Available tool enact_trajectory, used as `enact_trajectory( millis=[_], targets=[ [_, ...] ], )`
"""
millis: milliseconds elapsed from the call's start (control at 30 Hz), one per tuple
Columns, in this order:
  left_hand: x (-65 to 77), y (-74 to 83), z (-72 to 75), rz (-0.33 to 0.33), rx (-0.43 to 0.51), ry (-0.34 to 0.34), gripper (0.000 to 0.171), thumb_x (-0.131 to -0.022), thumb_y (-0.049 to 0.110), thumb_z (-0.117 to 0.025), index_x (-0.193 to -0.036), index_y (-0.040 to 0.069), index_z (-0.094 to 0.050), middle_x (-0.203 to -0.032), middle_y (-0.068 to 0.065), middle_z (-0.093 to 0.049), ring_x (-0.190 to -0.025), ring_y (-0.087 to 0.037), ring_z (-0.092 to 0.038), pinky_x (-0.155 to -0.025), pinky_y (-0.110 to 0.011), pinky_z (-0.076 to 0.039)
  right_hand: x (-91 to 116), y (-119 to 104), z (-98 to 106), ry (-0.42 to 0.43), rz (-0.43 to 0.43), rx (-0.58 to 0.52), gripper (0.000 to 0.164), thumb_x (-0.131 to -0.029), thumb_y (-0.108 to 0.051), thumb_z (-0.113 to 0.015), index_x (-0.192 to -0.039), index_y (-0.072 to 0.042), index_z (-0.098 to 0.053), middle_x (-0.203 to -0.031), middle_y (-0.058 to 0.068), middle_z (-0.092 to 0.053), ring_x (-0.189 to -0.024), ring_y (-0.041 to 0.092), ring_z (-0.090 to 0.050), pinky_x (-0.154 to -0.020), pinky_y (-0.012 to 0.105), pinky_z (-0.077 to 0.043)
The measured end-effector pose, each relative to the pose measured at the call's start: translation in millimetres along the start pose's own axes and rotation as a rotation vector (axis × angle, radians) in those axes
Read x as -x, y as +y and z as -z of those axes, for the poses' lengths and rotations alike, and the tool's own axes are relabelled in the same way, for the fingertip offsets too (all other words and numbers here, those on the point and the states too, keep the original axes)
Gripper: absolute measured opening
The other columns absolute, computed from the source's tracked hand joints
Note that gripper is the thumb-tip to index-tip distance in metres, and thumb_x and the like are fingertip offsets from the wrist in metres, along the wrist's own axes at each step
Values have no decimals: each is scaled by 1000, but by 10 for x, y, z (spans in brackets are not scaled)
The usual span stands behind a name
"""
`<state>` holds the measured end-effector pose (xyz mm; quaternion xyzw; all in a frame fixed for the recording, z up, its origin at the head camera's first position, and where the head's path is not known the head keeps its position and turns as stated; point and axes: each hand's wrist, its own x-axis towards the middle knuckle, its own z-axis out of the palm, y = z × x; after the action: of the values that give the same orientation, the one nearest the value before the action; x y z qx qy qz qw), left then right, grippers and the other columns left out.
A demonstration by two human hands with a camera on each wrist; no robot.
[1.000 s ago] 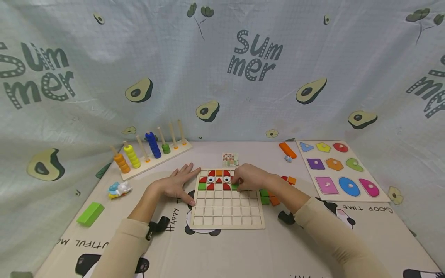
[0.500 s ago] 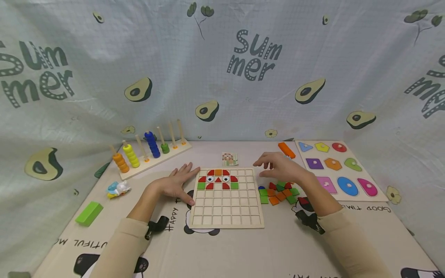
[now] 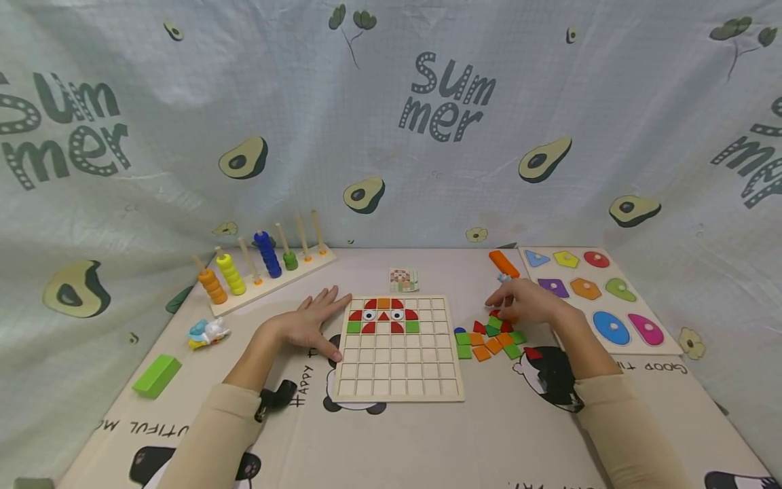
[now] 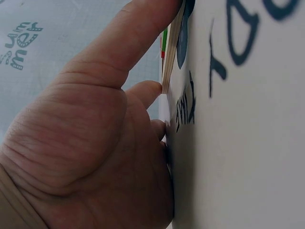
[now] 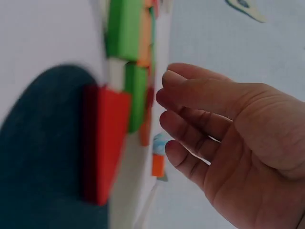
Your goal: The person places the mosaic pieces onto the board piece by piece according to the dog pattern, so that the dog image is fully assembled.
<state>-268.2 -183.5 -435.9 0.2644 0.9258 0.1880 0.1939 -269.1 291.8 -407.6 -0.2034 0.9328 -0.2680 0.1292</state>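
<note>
Board between hands, tiles alongside

Head view: print on picture card too small to tell; right hand and wrist hide lower-left corner of shape-puzzle board. Left wrist view: left hand's thumb tip cut off. Right wrist view: red tile blurred.

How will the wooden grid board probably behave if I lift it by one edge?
The wooden grid board is probably stiff, because its layered edge looks like plywood. Lying flat, it should slide rather than roll if pushed. The coloured tiles in its cells could slip out when it tilts, as nothing covers them.
</note>
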Motion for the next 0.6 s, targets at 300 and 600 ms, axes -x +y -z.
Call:
enact_trajectory(
  millis=[300, 600],
  targets=[
    [7, -12, -6, 8, 6, 9, 127, -58, 66, -80, -156, 26, -10, -161, -13, 7, -147, -32, 11, -115, -56, 3, -42, 69, -46, -29, 29, 30, 13, -88, -6, -68, -94, -17, -68, -84, -2, -62, -78, 19, -56, -72, 31, -52],
    [16, -1, -7, 6, 7, 4, 126, -58, 66, -80, -156, 25, -10, -161, -12, 7, -147, -32, 11, -116, -56, 3, -63, -34, -30, 73, 70, -113, 18, -92, -16, -65, -110, -12, -67, -93, 1, -66, -82, 21, -58, -71, 29, -54]
  ],
)
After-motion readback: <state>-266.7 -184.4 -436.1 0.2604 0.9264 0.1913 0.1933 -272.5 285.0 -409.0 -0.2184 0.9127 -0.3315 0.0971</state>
